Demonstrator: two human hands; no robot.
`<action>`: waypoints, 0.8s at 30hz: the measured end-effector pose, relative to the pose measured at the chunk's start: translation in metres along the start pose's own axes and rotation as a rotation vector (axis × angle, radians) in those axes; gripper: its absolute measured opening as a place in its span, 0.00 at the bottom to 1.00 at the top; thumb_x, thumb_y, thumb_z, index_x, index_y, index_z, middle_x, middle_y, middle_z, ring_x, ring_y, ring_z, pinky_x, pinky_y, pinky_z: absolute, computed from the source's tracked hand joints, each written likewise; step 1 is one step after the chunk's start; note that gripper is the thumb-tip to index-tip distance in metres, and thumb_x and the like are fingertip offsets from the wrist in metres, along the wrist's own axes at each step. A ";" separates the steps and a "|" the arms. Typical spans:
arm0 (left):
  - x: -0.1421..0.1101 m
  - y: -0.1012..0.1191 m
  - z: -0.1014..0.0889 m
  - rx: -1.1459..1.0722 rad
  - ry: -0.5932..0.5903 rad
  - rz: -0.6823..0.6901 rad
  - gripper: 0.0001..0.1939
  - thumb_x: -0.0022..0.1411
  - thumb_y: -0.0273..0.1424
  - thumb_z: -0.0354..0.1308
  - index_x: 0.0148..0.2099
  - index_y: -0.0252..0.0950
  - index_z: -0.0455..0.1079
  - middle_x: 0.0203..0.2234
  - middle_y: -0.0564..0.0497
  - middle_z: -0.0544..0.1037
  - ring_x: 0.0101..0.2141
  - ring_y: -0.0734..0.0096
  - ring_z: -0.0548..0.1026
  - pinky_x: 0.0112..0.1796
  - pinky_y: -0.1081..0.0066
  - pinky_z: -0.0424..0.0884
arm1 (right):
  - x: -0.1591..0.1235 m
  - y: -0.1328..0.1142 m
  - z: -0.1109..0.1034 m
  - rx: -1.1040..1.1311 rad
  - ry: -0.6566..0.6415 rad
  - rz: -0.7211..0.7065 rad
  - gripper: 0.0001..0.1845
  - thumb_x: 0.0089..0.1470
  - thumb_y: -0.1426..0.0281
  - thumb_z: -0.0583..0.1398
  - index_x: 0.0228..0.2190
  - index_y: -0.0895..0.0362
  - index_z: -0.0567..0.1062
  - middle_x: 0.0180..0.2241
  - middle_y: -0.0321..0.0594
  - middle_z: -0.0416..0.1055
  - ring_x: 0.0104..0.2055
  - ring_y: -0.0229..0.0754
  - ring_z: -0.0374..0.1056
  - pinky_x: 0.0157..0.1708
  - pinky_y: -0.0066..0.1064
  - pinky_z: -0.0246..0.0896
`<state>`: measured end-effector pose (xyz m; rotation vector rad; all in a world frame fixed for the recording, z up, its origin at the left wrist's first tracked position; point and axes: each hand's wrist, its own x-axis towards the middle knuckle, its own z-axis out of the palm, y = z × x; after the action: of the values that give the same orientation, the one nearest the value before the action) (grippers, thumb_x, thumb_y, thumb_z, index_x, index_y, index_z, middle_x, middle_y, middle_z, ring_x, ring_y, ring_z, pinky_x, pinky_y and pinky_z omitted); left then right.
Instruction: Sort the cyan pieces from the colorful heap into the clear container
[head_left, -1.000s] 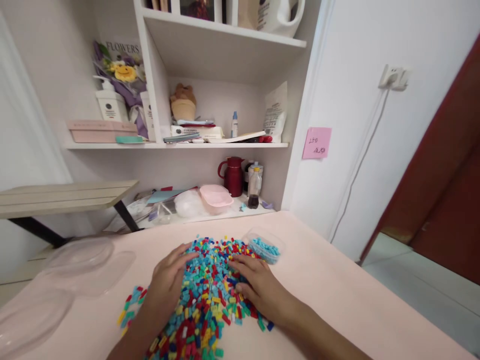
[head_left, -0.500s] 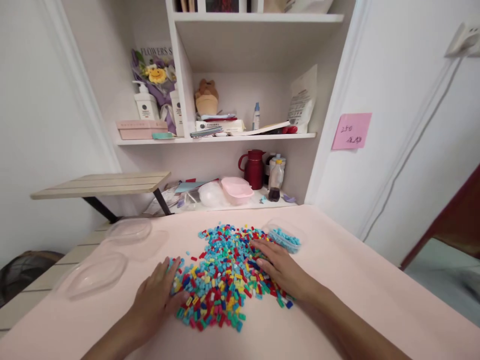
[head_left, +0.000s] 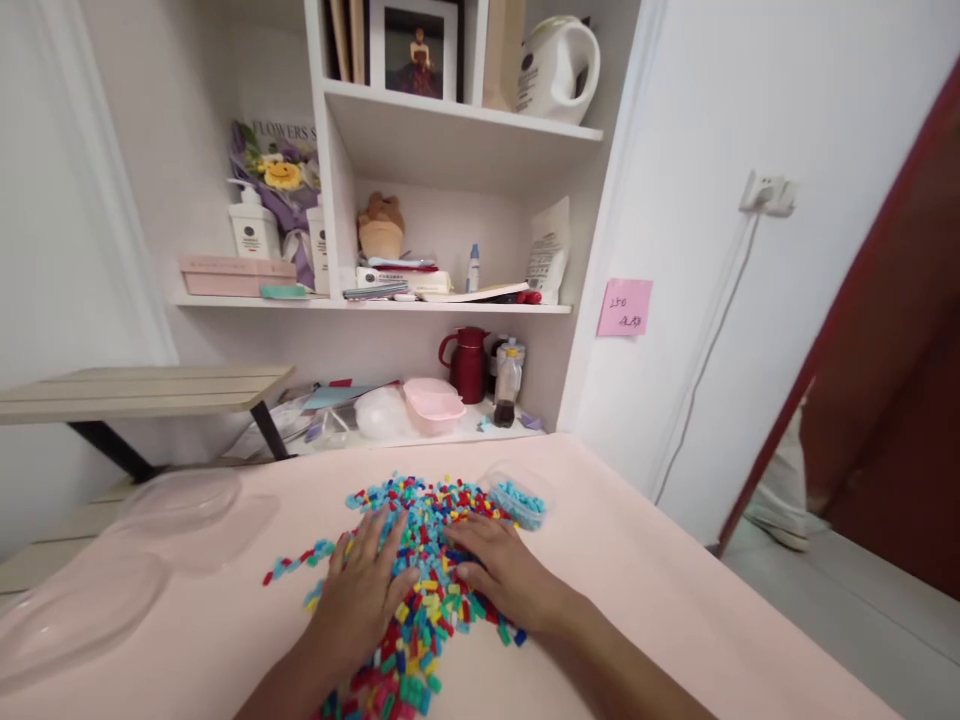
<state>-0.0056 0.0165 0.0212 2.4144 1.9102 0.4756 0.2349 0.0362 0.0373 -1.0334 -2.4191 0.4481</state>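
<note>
Taking the heap as the dial's centre, 12 lying straight ahead, small toy bricks (head_left: 427, 545) lie loose on the tabletop (head_left: 645, 570) between both hands; the left hand (head_left: 358, 590) rests at 8 o'clock, fingers spread over the pieces; the right hand (head_left: 510, 575) rests at 3, fingers nearly together and slightly bent, thumb apart; neither appears to grip anything, though I cannot tell whether pieces are trapped beneath the palms.

Handling so loose a heap probably goes best with low, flat fingers and short, light strokes; a hard push could send pieces skidding, like the stray line at 9; the right hand should give room to the clear tub (head_left: 529, 519) at 2, just beside the heap, since a knock could spill its blue bricks (head_left: 517, 498).

The tabletop is pale pink, a clear plastic dish (head_left: 82, 615) near 9; white shelves (head_left: 450, 150) stand at 12, a red jug (head_left: 469, 370) on the lowest; a wooden stand (head_left: 142, 388) sits at 10; a pink note (head_left: 625, 307) hangs at 1; a pale trouser leg (head_left: 784, 475) shows near 3.
</note>
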 end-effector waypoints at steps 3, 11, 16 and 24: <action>0.012 0.013 0.003 -0.082 -0.087 0.071 0.29 0.67 0.46 0.43 0.67 0.44 0.53 0.66 0.46 0.54 0.66 0.54 0.49 0.61 0.43 0.45 | 0.001 -0.002 -0.009 0.120 -0.023 -0.093 0.21 0.65 0.59 0.49 0.53 0.51 0.72 0.52 0.43 0.72 0.58 0.49 0.62 0.59 0.44 0.53; 0.026 -0.012 -0.016 -0.557 0.325 0.093 0.24 0.69 0.43 0.39 0.60 0.43 0.65 0.64 0.50 0.60 0.65 0.64 0.55 0.63 0.55 0.51 | -0.003 -0.006 -0.031 0.253 0.158 -0.029 0.17 0.65 0.64 0.50 0.49 0.51 0.75 0.51 0.41 0.72 0.53 0.44 0.67 0.55 0.37 0.60; 0.031 -0.055 -0.014 -0.390 0.499 -0.004 0.24 0.66 0.43 0.41 0.51 0.39 0.72 0.58 0.45 0.69 0.59 0.57 0.64 0.59 0.51 0.59 | -0.001 -0.008 -0.009 0.051 0.113 0.009 0.20 0.62 0.66 0.53 0.54 0.49 0.71 0.58 0.43 0.65 0.58 0.46 0.62 0.59 0.41 0.56; 0.029 -0.069 0.014 -0.263 0.456 -0.026 0.22 0.66 0.40 0.41 0.54 0.41 0.71 0.58 0.45 0.69 0.59 0.57 0.66 0.58 0.51 0.60 | 0.006 -0.007 0.000 0.015 0.048 0.066 0.22 0.62 0.66 0.52 0.57 0.50 0.67 0.60 0.43 0.62 0.61 0.46 0.59 0.61 0.39 0.52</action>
<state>-0.0615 0.0640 0.0001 2.2451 1.8654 1.2797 0.2274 0.0359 0.0425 -1.1075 -2.3417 0.4575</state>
